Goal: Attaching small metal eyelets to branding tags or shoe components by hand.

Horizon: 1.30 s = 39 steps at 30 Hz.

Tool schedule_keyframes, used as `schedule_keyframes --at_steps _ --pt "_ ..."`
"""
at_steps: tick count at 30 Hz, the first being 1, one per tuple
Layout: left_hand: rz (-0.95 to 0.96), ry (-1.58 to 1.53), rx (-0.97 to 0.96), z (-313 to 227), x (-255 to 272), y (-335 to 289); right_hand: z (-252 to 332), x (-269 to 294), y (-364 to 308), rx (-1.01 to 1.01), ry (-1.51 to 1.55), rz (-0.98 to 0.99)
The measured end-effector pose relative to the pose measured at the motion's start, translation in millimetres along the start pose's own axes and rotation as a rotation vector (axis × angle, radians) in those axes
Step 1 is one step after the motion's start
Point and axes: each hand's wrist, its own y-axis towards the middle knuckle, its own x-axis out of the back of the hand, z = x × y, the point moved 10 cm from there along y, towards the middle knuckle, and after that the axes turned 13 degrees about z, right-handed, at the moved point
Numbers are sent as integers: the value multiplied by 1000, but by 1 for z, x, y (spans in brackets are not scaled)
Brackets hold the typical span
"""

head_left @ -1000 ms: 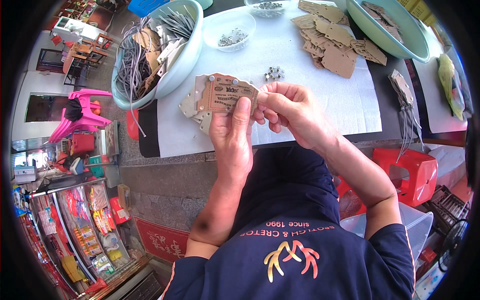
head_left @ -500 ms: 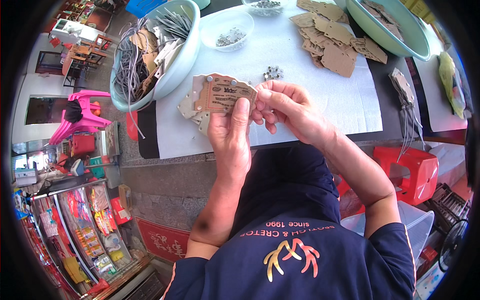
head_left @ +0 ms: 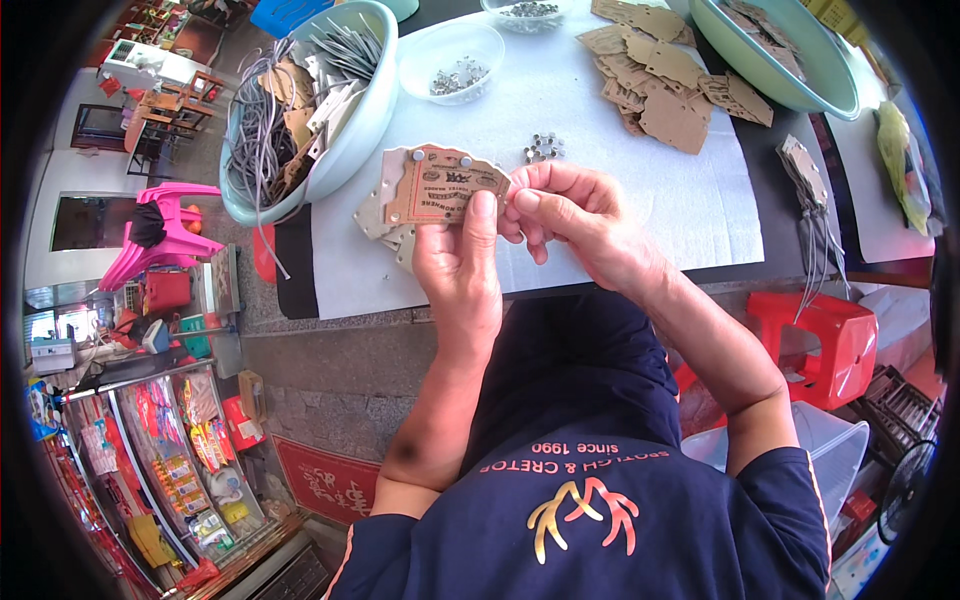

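My left hand (head_left: pixel 462 268) grips a brown printed cardboard tag (head_left: pixel 428 187) with a wavy edge, thumb on its face and fingers behind it. Round metal studs show along the tag's upper edge and at its lower left corner. At the tag's right edge my right hand (head_left: pixel 592 218) is closed in a pinch. Whatever lies between those fingertips is too small and covered to make out. Paler grey tags (head_left: pixel 378 212) lie behind and left of the held one. Just beyond my right fingers a small cluster of metal studs (head_left: pixel 543 148) rests on the white sheet (head_left: pixel 640 220).
A blue basin (head_left: pixel 348 150) of grey cords and tags stands far left. Clear bowls of small metal pieces, one of them a round bowl (head_left: pixel 480 50), sit at the back. Brown tags (head_left: pixel 675 115) are heaped right, beside another basin (head_left: pixel 815 95). Corded tags (head_left: pixel 803 170) lie farther right.
The held tag and both hands have shifted very slightly; my right hand stays pinched at the tag's right edge. Nothing has been visibly let go or picked up.
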Motion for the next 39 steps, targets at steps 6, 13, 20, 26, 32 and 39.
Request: schedule_keyframes --at_steps 6,13,20,26,32,39 --pt "12 27 -17 0 -3 0 1 2 1 -13 -86 -10" --pt "37 -206 136 15 -1 -1 -3 6 -3 -46 -101 -99" --pt "0 -302 287 16 3 -18 -4 -3 -13 -29 -172 -190" --pt "56 -323 301 17 10 -34 -19 -18 -18 -76 -94 -143" --pt "24 -333 293 17 12 -40 -20 -24 -19 -107 -98 -149" --pt "45 -357 299 19 8 -36 -15 -17 -23 -154 -176 -129"
